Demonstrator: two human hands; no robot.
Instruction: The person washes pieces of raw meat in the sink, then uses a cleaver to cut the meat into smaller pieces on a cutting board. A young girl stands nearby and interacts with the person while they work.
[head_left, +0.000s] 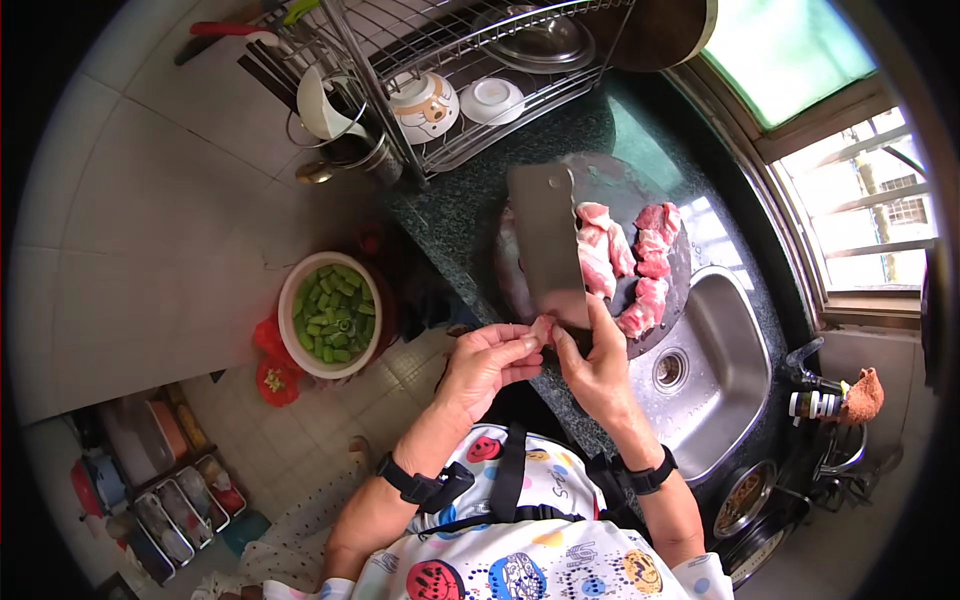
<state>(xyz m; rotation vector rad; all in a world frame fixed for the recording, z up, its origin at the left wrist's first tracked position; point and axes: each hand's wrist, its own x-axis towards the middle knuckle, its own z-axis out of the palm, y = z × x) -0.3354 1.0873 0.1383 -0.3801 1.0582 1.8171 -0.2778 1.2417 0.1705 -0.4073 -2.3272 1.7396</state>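
Observation:
Between the fingertips of my left hand (487, 360) is a small piece of raw meat (543, 328). The thumb of my right hand (600, 360) touches the other side of that piece. A wide cleaver (546, 240) reaches away from my right hand, its blade over the left part of a round dark chopping board (645, 184); the handle is mostly hidden by that hand. Pink raw meat lies on the board in two rows, a pile of larger pieces (596, 255) beside the blade and a line of chunks (651, 270) to its right.
A steel sink (731, 360) adjoins the board on the dark stone counter (450, 232). Behind stands a wire dish rack (427, 161) with bowls (491, 101). Lower left, a pot of cut green vegetables (334, 315) stands near red bags (274, 379). Another person's dotted clothing (300, 517) shows below.

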